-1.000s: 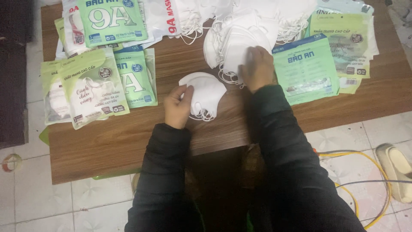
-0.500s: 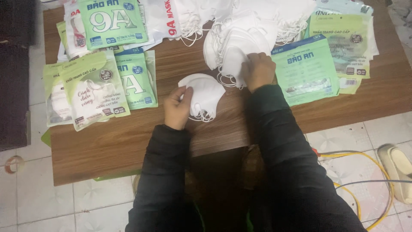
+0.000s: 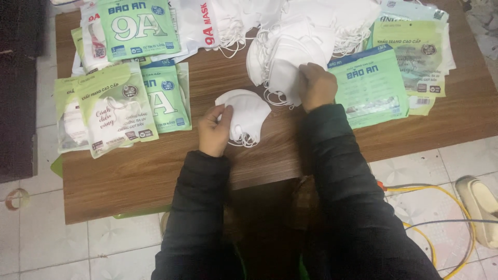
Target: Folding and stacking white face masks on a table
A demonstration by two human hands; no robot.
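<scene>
On the brown wooden table (image 3: 129, 176), my left hand (image 3: 213, 130) rests on the left edge of a small stack of white face masks (image 3: 246, 116), fingers pinching it. My right hand (image 3: 317, 86) grips a white mask at the near edge of a larger heap of white masks (image 3: 290, 54) that spreads toward the table's far side. Both arms are in dark padded sleeves.
Green and white mask pouches lie at the left (image 3: 111, 106), far left (image 3: 137, 28) and right (image 3: 371, 85), (image 3: 412, 49). Tiled floor surrounds the table, with yellow cables (image 3: 441, 207) and a light shoe (image 3: 480, 207) at the right.
My right hand has shifted slightly on the mask heap, taking hold of a mask. My left hand stays on the small stack.
</scene>
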